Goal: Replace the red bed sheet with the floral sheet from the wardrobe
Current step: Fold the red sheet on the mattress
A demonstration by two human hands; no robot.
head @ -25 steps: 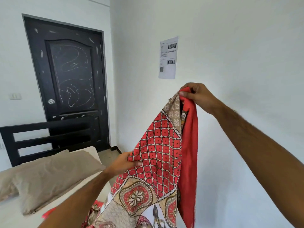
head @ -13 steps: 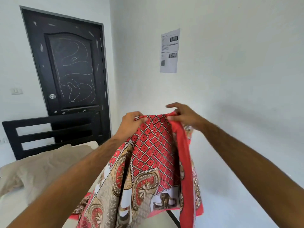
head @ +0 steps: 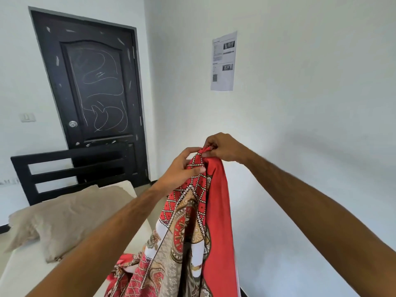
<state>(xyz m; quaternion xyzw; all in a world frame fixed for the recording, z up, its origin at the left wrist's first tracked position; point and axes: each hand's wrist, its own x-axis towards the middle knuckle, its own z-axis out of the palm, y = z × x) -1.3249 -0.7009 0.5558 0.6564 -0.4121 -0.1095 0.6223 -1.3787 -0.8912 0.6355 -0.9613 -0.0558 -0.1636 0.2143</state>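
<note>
sheet [head: 192,221] – gripped by left hand [head: 182,170], right hand [head: 222,147]

The sheet [head: 199,221] hangs in a long drape from both raised hands, filling the middle of the view down to the mattress [head: 25,273]. Right of it, open air runs to the bare wall [head: 310,103], where only a paper notice [head: 222,61] hangs. To the left, a pillow [head: 64,219] lies on the mattress, with the headboard [head: 70,168] and shut door [head: 94,86] closing off that side.
</note>
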